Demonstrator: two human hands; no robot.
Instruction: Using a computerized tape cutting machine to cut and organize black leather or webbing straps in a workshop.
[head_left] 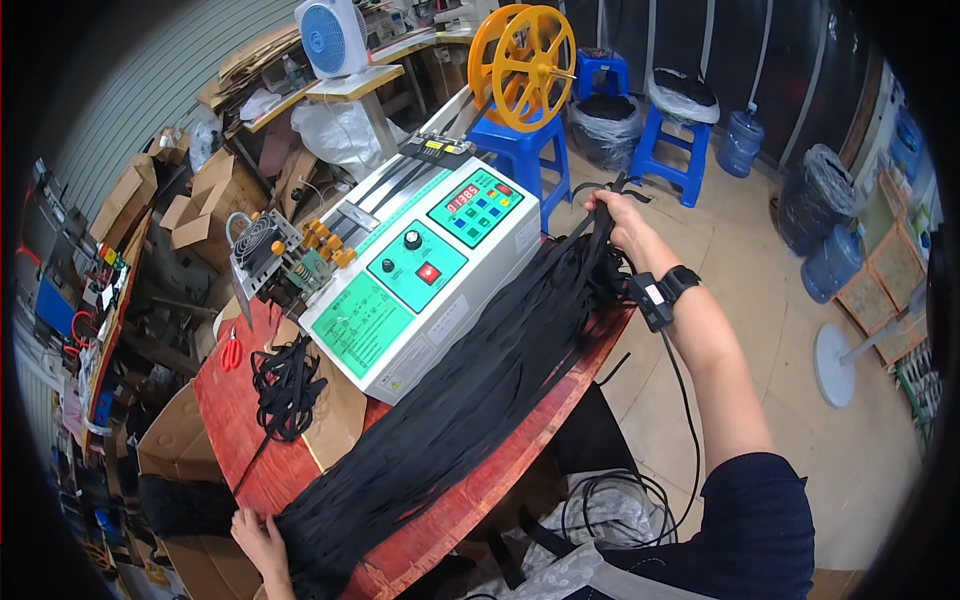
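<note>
A long bundle of flat black straps (430, 410) lies slantwise over the red tabletop, in front of a white cutting machine (440, 320) with green panels. My right hand (618, 218) is closed round the gathered far end of the bundle, at the machine's right corner; a few loose strap ends stick out past the fingers. At the bundle's near left end is my left hand (260, 548), fingers apart and the thumb against the straps. Its fingertips are partly hard to make out. A smaller tangle of black strap (285, 388) lies left of the machine.
Red-handled scissors (231, 350) lie at the table's left edge. Behind the machine, a yellow reel (535, 70) stands by a blue stool (520, 145). Cardboard boxes (205, 210) crowd the left side. A cable (690, 420) hangs from the device on my right wrist.
</note>
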